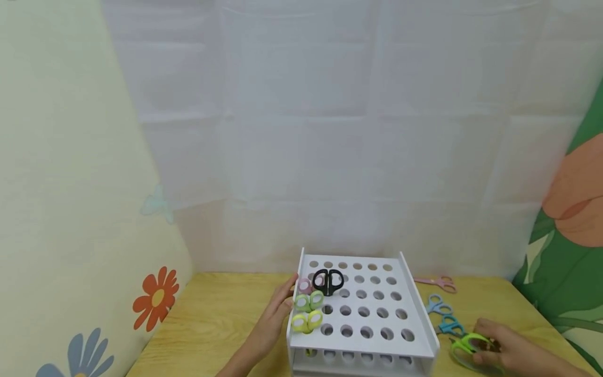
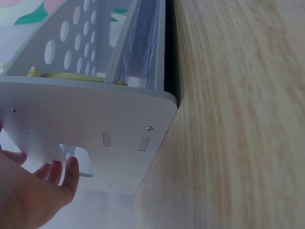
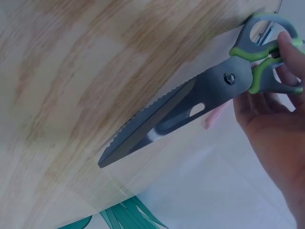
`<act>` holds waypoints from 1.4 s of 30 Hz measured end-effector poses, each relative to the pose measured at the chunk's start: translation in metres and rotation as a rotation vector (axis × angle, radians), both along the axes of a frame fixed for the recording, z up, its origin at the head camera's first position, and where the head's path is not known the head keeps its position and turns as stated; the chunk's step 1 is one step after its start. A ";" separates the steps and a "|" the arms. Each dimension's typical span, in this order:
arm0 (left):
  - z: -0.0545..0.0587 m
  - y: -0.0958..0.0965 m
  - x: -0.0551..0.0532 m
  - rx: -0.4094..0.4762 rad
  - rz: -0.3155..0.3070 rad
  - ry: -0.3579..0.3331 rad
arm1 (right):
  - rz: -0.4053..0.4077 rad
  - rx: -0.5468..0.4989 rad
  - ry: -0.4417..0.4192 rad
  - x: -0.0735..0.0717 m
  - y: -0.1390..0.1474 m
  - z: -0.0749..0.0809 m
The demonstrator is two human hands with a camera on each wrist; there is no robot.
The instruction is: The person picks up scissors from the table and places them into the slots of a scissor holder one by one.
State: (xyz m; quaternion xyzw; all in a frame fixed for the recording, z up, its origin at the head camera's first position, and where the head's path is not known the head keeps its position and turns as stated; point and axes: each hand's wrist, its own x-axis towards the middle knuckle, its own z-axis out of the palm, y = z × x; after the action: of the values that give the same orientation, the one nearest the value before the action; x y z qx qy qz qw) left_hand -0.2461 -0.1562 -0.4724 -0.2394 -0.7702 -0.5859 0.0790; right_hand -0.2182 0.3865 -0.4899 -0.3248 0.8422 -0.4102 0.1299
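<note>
A white rack [image 1: 383, 343] with rows of round holes stands on the table. My left hand [image 1: 270, 319] rests against its left side; in the left wrist view the fingers [image 2: 70, 174] touch the side panel beside a cutout. My right hand [image 1: 504, 348] pinches the handle of green-and-grey kitchen scissors [image 3: 190, 102], right of the rack. Their blades are closed, with one serrated edge. Black scissors [image 1: 328, 283], pink scissors [image 1: 305, 286], green scissors [image 1: 302, 302] and yellow scissors [image 1: 299, 322] stand handles up in the rack's left holes.
Right of the rack lie pink scissors [image 1: 445, 284], light blue scissors [image 1: 438, 305] and teal scissors [image 1: 451, 325] on the wooden table [image 1: 212, 324]. A white sheet [image 1: 301, 131] hangs behind. Flower-printed cloths flank the table left and right.
</note>
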 end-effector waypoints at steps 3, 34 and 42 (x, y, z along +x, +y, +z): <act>0.001 0.000 0.000 -0.001 0.001 0.011 | -0.021 0.017 -0.085 -0.001 0.000 0.003; 0.005 -0.001 -0.002 0.025 -0.032 0.001 | -0.138 -0.043 0.287 0.007 -0.032 0.054; 0.001 -0.001 0.000 0.003 -0.030 0.006 | -0.374 -0.041 0.277 0.022 -0.043 0.096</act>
State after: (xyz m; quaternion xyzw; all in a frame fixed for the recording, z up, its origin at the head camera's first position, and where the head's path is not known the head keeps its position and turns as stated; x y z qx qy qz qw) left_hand -0.2457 -0.1574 -0.4716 -0.2524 -0.7654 -0.5875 0.0729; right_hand -0.1965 0.3435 -0.3938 -0.2190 0.8889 -0.3958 -0.0719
